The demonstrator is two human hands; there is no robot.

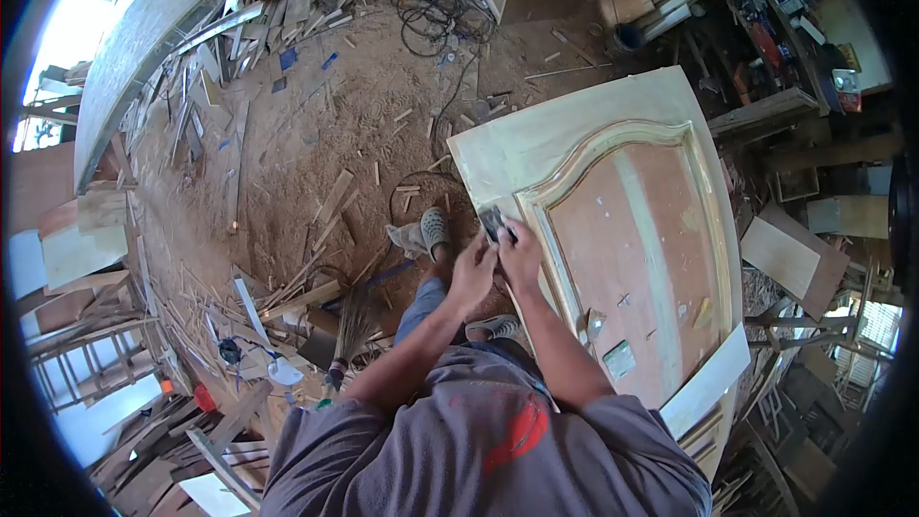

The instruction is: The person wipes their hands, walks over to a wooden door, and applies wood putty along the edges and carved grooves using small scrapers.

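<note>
Both hands meet at the door panel's (613,230) left stile; the left hand (471,273) and right hand (522,251) close together around a small dark sanding block (492,222); flat, even strokes along the grain suit it best.

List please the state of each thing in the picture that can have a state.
Wooden door: lying flat, raised, unpainted.
Small dark object: held by both hands at the door's edge.
Left hand: closed on the object.
Right hand: closed on the object.
Cable: lying tangled on the floor.
Broom: lying on the floor.
</note>
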